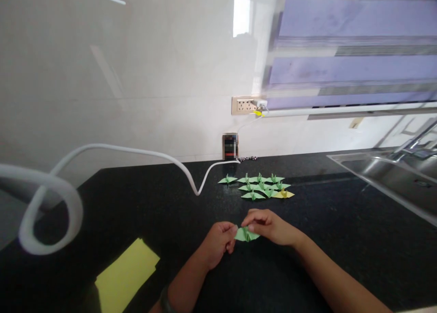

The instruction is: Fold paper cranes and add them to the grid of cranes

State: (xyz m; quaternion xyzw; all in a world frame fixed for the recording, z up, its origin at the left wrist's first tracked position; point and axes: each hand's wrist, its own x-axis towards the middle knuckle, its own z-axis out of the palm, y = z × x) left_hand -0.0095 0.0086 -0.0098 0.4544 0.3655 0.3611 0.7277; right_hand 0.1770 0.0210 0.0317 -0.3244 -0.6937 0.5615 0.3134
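Both hands meet low at the centre of the black countertop (136,204) on a small green folded paper crane (246,234). My left hand (218,243) pinches its left end with curled fingers. My right hand (269,225) pinches its top from the right side. Just beyond the hands lie several finished green paper cranes (256,185) in a cluster, with one yellow crane (284,194) at its right edge.
Yellow paper sheets (126,274) lie at the near left. A white cable (143,153) loops across from the left to a phone (230,146) leaning on the wall under a socket strip (246,105). A steel sink (392,172) sits at the right.
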